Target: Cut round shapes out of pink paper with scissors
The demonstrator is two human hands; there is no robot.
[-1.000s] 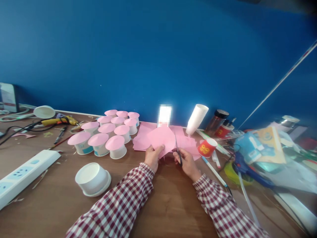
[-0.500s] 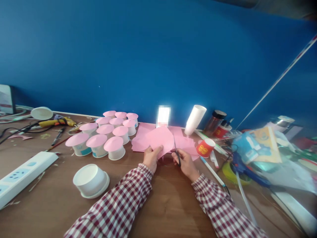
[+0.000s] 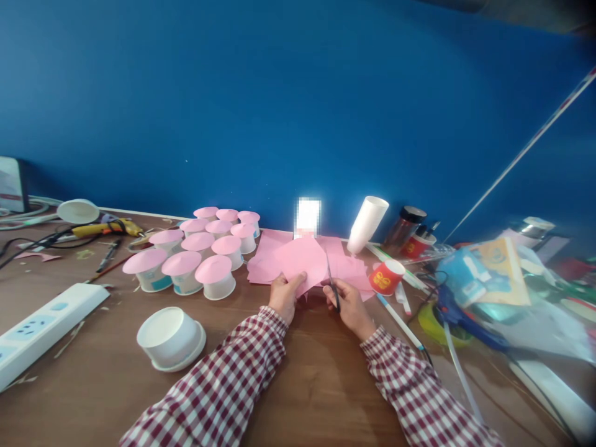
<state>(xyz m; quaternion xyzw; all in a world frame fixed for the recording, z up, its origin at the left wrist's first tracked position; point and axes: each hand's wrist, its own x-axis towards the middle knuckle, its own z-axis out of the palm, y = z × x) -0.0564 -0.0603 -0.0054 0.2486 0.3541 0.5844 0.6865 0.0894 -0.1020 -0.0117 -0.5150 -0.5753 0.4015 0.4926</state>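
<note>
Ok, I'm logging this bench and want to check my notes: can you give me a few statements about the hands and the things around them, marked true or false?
1. The right hand holds scissors. True.
2. The left hand grips a white cup. False: the left hand holds pink paper.
3. Pink tops sit on the grouped cups on the left. True.
4. The yellow tool lies on the far right. False: the yellow tool lies on the left, farther from the person than the power strip.
5. The nearer red cup is to the right of the right hand. True.
</note>
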